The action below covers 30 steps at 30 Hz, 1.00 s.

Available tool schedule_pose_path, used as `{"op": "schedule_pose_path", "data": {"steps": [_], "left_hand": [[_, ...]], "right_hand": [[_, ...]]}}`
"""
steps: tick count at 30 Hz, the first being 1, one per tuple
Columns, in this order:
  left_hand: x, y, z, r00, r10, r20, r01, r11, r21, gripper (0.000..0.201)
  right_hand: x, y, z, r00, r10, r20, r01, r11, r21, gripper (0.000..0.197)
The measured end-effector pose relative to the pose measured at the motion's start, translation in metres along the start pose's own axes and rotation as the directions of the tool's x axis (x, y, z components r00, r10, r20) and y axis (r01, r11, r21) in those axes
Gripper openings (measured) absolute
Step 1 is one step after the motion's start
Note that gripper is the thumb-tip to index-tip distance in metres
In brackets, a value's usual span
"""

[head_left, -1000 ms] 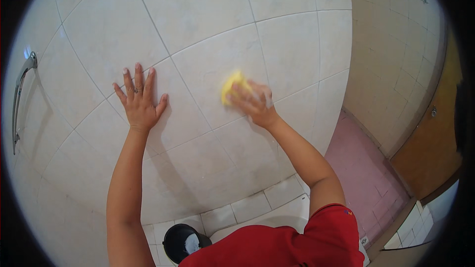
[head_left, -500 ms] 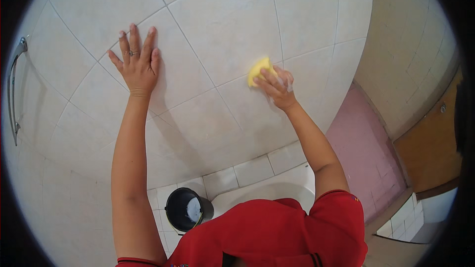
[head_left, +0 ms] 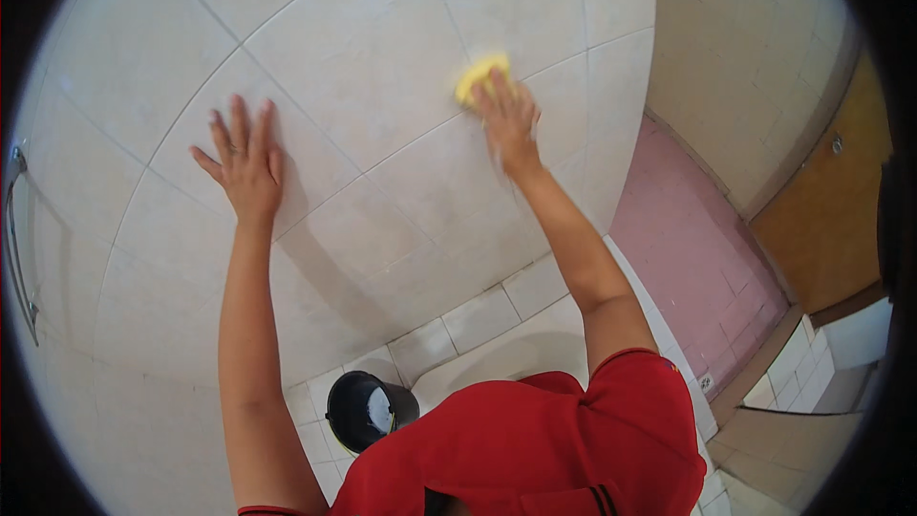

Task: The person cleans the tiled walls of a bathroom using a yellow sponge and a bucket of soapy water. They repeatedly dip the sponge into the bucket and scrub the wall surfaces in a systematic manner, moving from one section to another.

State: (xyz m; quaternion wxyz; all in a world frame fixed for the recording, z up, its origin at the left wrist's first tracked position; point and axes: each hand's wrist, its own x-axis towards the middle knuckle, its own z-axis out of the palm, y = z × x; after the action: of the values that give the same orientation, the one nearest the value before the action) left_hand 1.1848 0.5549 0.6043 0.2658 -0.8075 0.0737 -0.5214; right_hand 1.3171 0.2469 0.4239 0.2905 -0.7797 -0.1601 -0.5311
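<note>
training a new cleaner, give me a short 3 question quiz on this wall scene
1. True or false: the left hand lies flat on the tiled wall.
2. What does the right hand press on the wall? A) yellow sponge B) blue cloth C) brush
3. What dark thing stands on the floor below the arms?

Key: 1 true. 2 A. 3 a black bucket.

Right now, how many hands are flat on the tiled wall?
2. The left hand is spread bare on the wall, at left. The right hand presses a yellow sponge against it, higher and to the right. No other hands in view.
</note>
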Motion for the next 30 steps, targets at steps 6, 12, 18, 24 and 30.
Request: {"op": "schedule_pose_path", "data": {"steps": [6,12,18,24,30], "left_hand": [[-0.017,0.039,0.009,0.999,0.033,-0.002,-0.033,0.999,-0.018,0.043],[0.005,0.067,0.025,0.995,0.018,-0.098,-0.026,0.997,-0.078,0.043],[-0.02,0.039,0.013,0.998,0.046,-0.037,-0.045,0.999,0.009,0.044],[-0.019,0.041,0.017,0.995,0.081,-0.057,-0.08,0.997,0.023,0.044],[-0.021,0.037,0.013,0.996,0.082,-0.038,-0.08,0.995,0.06,0.044]], "right_hand": [[0.026,0.127,0.03,0.465,0.849,-0.25,-0.227,0.387,0.894,0.036],[-0.182,0.202,0.077,0.144,0.984,-0.107,-0.851,0.179,0.493,0.046],[-0.042,0.034,0.017,0.865,0.449,-0.224,-0.338,0.851,0.401,0.055],[0.12,0.111,-0.026,0.917,0.11,-0.383,-0.113,0.994,0.014,0.057],[0.004,0.25,0.044,0.464,0.764,-0.449,-0.602,0.643,0.473,0.055]]}}
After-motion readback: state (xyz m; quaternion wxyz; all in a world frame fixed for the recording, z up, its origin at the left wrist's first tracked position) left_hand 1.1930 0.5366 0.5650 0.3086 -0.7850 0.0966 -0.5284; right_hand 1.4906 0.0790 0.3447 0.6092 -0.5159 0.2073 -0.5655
